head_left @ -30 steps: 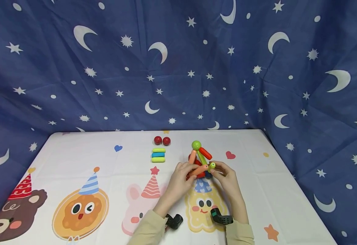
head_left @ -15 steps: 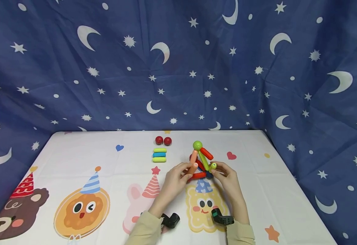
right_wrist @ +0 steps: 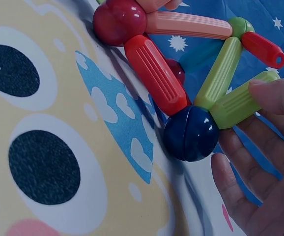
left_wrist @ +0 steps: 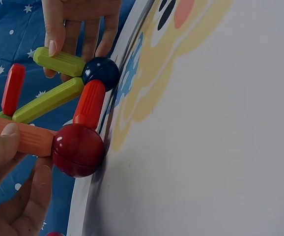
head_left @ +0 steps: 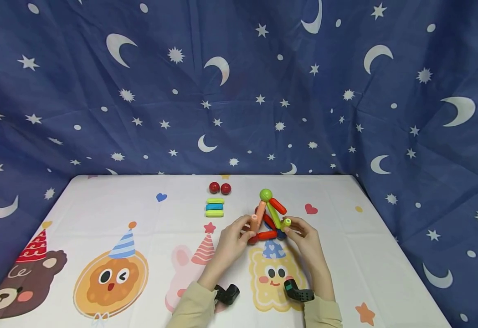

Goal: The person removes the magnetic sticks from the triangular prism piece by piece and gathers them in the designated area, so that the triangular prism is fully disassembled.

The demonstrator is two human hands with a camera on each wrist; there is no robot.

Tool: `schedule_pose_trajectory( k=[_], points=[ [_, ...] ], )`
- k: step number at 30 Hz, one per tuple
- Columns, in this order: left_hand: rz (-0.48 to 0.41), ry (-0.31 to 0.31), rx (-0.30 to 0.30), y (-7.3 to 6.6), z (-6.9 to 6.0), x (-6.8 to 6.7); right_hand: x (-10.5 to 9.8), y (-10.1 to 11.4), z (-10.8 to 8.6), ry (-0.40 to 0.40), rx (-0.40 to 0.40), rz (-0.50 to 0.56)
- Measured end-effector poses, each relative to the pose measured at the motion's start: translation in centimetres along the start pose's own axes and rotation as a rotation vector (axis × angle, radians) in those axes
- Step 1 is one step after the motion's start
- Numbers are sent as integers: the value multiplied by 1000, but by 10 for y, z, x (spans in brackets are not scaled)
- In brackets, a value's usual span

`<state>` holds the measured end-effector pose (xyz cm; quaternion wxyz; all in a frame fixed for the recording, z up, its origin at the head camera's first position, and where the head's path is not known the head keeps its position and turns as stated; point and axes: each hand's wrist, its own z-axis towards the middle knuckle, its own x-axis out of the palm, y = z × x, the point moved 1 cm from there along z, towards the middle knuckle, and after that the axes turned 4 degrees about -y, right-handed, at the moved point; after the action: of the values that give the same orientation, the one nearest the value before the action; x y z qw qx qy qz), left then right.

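Note:
My left hand (head_left: pixel 231 240) pinches an orange magnetic rod (left_wrist: pixel 26 139) whose lower end meets a red ball (left_wrist: pixel 78 150) on the table. My right hand (head_left: pixel 305 239) has thumb and fingers on a yellow-green rod (right_wrist: pixel 245 100) joined to a navy ball (right_wrist: pixel 191 132). Between these two balls lies a red rod (right_wrist: pixel 156 73). Another orange rod (right_wrist: pixel 188 24) and a second yellow-green rod (right_wrist: pixel 219 73) rise from them to a green ball (head_left: pixel 265 195) at the top. From that ball a further red rod (head_left: pixel 278 206) sticks out to the right.
Left of the build, two loose red balls (head_left: pixel 214 187) sit side by side. Below them lie two yellow-green rods (head_left: pixel 214 213) with a blue rod (head_left: pixel 214 207) between. A white cartoon-print cloth (head_left: pixel 132 200) covers the table; a blue starry curtain (head_left: pixel 239 91) hangs behind.
My left hand has shifted left, swinging the orange rod from a rightward slant to nearly upright over the red ball. The red rod at the base has come into view. My right hand stays about put.

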<state>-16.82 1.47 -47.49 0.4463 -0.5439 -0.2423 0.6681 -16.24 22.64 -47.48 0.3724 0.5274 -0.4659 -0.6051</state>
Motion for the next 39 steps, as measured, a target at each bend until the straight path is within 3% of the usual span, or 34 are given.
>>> schedule_pose_trajectory(
  k=[11, 22, 39],
  points=[
    [-30, 7, -77, 3, 1, 0, -1, -1, 0, -6, 2, 3],
    [-22, -10, -39, 5, 1, 0, -1, -4, 3, -5, 13, -13],
    [-20, -38, -47, 7, -1, 2, 0, -4, 2, -11, 2, -21]
  ],
)
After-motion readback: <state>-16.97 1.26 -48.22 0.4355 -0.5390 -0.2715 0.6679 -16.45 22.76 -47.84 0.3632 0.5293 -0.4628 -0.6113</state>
